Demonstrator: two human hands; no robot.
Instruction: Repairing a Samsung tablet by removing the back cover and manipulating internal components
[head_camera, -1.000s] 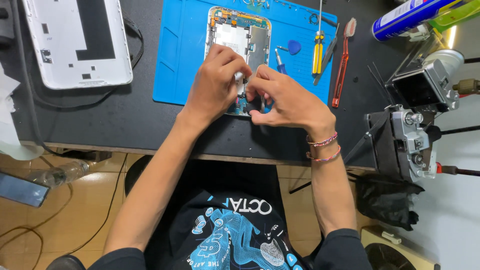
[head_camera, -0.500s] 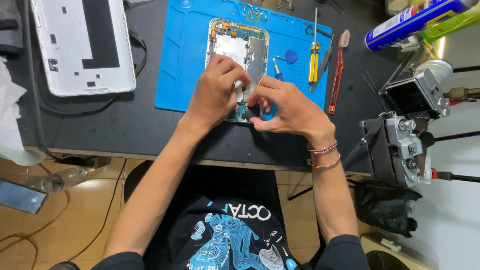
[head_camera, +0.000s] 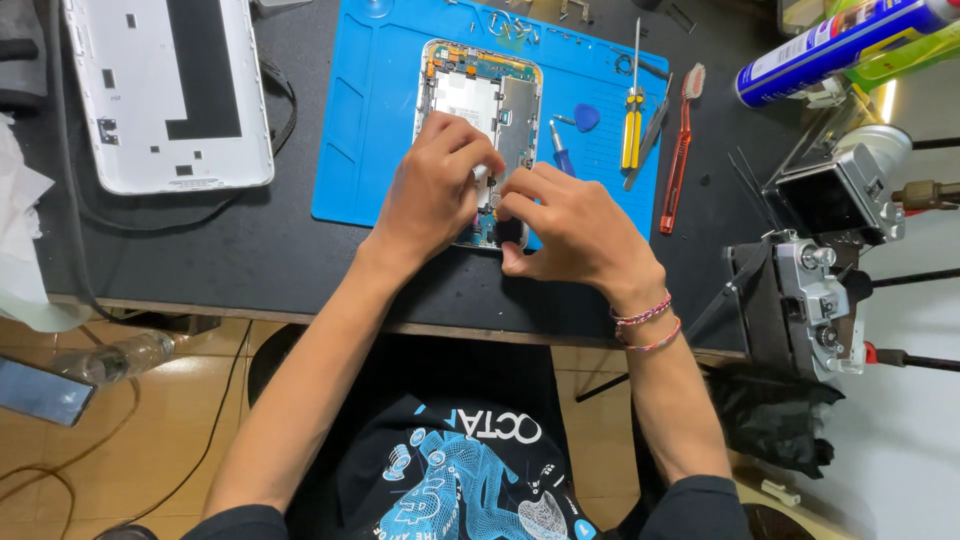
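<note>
Blue rubbery matting (head_camera: 370, 130) lies flat under an opened tablet (head_camera: 482, 110), whose white rim frames a dull metal shield and a green circuit strip along its far edge. Both hands meet over the tablet's near end. The left hand (head_camera: 435, 190) curls its fingers (head_camera: 468, 140) down onto the shiny inner plate, and the right hand (head_camera: 570, 225) pinches thumb and forefinger together around a small dark part just beside the left fingertips; what that part is cannot be made out. Woven thread bracelets (head_camera: 645, 322) circle the right wrist.

Just beyond the right knuckles lie a blue-handled driver (head_camera: 560, 150) and a rounded blue plastic pick (head_camera: 586, 117), then a yellow-handled screwdriver (head_camera: 632, 125) and a slim red brush (head_camera: 680, 150), all lengthwise. Well off past the left hand rests the smooth white back cover (head_camera: 165, 90), hollow side up, on the dark tabletop (head_camera: 200, 250).
</note>
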